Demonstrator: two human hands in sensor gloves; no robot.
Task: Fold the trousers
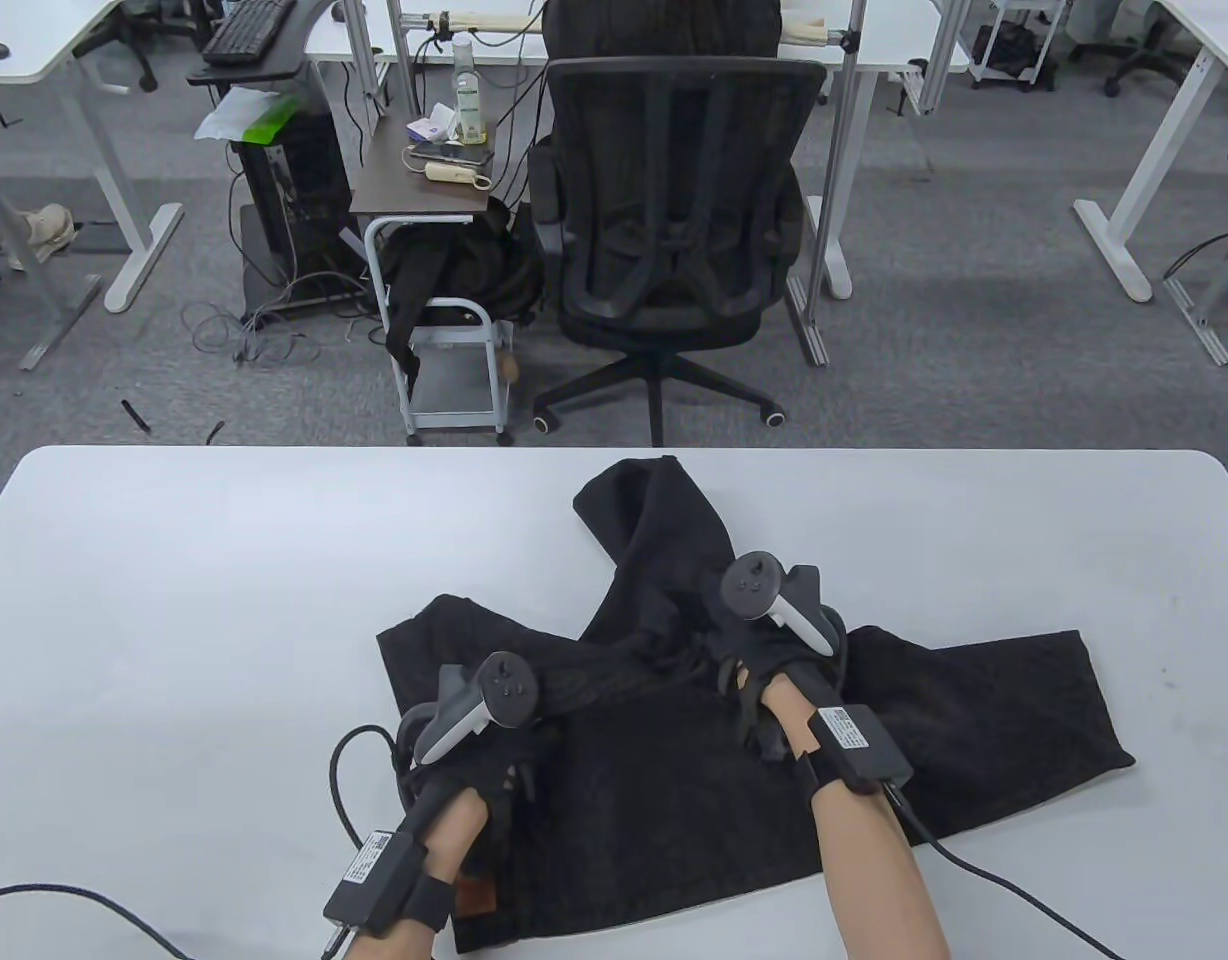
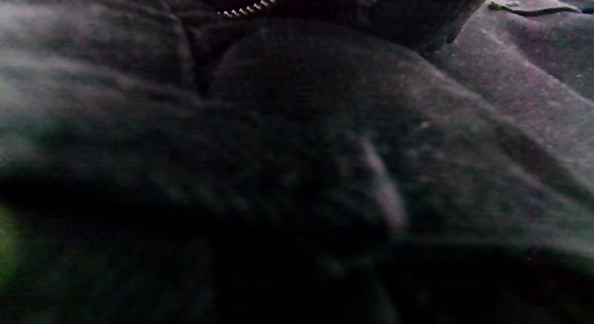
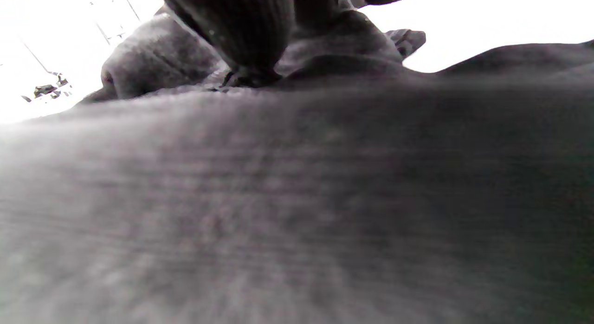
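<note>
White table [image 1: 174,600]: black trousers [image 1: 974,720] rumpled near front edge. Left hand [image 1: 474,740], right hand [image 1: 764,650] on cloth, grip unclear. Flatten legs, align seams before folding.

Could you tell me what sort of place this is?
Most likely an office or lab: a swivel chair beyond the white table, more desks with a keyboard, and grey carpet.

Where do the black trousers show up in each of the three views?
Table view: trousers spread lower centre, under both hands.
Left wrist view: dark cloth fills the frame; zipper at top.
Right wrist view: cloth fills the lower frame.
Shared landmark: the black ribbed weave; the zipper shows only in the left wrist view.
</note>
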